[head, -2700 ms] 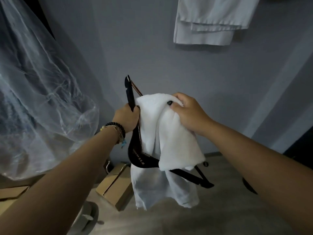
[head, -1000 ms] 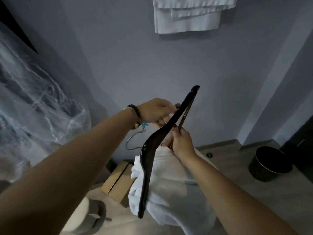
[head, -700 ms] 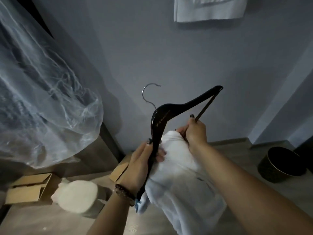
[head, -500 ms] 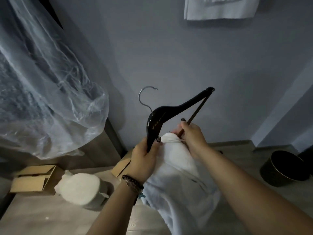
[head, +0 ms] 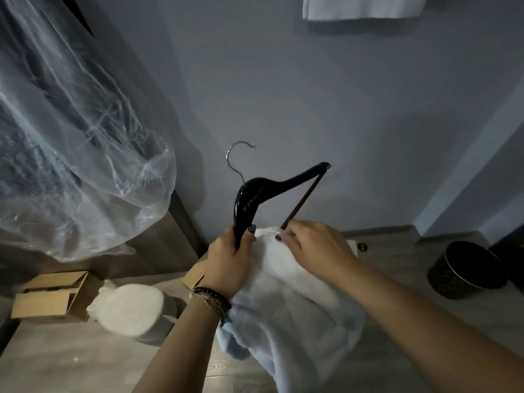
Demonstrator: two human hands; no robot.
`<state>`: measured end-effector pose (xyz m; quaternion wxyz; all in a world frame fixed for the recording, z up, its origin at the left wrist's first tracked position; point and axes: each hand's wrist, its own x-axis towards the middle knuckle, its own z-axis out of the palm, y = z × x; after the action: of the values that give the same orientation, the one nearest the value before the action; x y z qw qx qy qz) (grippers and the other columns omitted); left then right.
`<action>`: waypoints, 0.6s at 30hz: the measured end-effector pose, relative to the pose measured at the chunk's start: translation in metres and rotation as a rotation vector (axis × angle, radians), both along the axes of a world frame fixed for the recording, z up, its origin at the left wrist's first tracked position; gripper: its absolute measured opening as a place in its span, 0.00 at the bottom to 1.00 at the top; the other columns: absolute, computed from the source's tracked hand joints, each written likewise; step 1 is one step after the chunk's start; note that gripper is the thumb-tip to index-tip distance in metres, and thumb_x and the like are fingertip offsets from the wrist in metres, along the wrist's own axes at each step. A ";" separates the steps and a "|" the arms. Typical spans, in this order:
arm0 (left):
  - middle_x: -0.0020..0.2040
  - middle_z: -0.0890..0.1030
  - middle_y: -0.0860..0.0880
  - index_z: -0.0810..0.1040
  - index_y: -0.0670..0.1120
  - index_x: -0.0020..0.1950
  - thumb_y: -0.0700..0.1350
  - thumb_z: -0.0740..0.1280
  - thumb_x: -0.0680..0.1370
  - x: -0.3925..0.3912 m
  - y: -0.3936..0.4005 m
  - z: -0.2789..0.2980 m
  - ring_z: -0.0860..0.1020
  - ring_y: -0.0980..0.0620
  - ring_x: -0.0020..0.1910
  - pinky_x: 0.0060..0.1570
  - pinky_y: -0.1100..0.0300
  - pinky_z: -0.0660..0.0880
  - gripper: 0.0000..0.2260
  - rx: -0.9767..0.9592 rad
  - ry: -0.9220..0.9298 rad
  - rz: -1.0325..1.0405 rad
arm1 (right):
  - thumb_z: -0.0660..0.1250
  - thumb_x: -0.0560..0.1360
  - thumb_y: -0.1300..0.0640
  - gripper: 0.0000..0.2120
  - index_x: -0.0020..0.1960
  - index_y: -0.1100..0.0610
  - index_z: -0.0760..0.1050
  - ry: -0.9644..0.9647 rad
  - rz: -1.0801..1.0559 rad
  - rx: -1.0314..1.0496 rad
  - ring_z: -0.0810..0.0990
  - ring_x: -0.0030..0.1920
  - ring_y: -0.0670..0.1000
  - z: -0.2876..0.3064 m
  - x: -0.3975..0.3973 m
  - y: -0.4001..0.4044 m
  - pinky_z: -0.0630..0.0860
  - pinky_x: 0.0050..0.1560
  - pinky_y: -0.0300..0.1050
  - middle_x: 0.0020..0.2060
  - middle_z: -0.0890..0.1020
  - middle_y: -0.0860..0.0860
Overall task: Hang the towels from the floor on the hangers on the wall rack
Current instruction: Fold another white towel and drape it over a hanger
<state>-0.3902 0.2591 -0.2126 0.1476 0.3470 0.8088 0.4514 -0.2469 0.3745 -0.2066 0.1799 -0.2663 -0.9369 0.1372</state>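
A black hanger with a silver hook and a brown crossbar stands tilted in front of the grey wall. My left hand grips its lower arm. A white towel is draped over the crossbar and hangs down below my hands. My right hand pinches the towel's top fold where it meets the crossbar. The hanger's lower end is hidden behind the towel and my left hand. Another white towel hangs at the top edge of the view.
A clear plastic garment cover bulges on the left. On the floor lie cardboard boxes, a white rolled bundle on a grey container and a dark round bin at the right.
The hanger turned from edge-on to upright with its hook up. My left hand moved from above it to grip its lower arm. My right hand slid down to the towel's top fold.
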 end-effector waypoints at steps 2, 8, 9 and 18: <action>0.39 0.81 0.46 0.79 0.42 0.47 0.49 0.62 0.80 0.004 0.001 -0.004 0.78 0.46 0.39 0.42 0.51 0.74 0.11 -0.026 -0.002 -0.004 | 0.62 0.79 0.52 0.14 0.39 0.59 0.74 0.132 -0.002 0.071 0.74 0.30 0.55 0.008 -0.005 0.003 0.65 0.31 0.44 0.30 0.76 0.51; 0.31 0.77 0.50 0.73 0.49 0.37 0.54 0.62 0.78 -0.001 -0.008 -0.004 0.74 0.49 0.31 0.36 0.49 0.72 0.13 -0.009 -0.034 -0.024 | 0.67 0.75 0.58 0.19 0.25 0.52 0.70 0.648 -0.371 -0.343 0.63 0.25 0.44 0.019 0.017 0.070 0.59 0.27 0.38 0.20 0.65 0.45; 0.29 0.77 0.53 0.73 0.49 0.36 0.55 0.62 0.77 -0.003 -0.009 -0.002 0.73 0.52 0.30 0.35 0.51 0.71 0.13 0.032 -0.063 -0.029 | 0.66 0.75 0.58 0.22 0.23 0.51 0.66 0.645 -0.464 -0.416 0.62 0.26 0.43 0.014 0.027 0.080 0.58 0.27 0.39 0.19 0.64 0.46; 0.33 0.80 0.46 0.76 0.51 0.36 0.56 0.62 0.74 0.000 0.004 0.030 0.76 0.53 0.33 0.40 0.45 0.75 0.12 0.056 -0.025 -0.250 | 0.68 0.73 0.41 0.18 0.41 0.57 0.81 0.210 -0.344 -0.849 0.83 0.38 0.50 0.008 0.034 0.092 0.74 0.37 0.41 0.34 0.83 0.47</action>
<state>-0.3905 0.2632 -0.1827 0.2030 0.4436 0.7443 0.4560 -0.2128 0.4670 -0.1982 0.1692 -0.4526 -0.7167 0.5029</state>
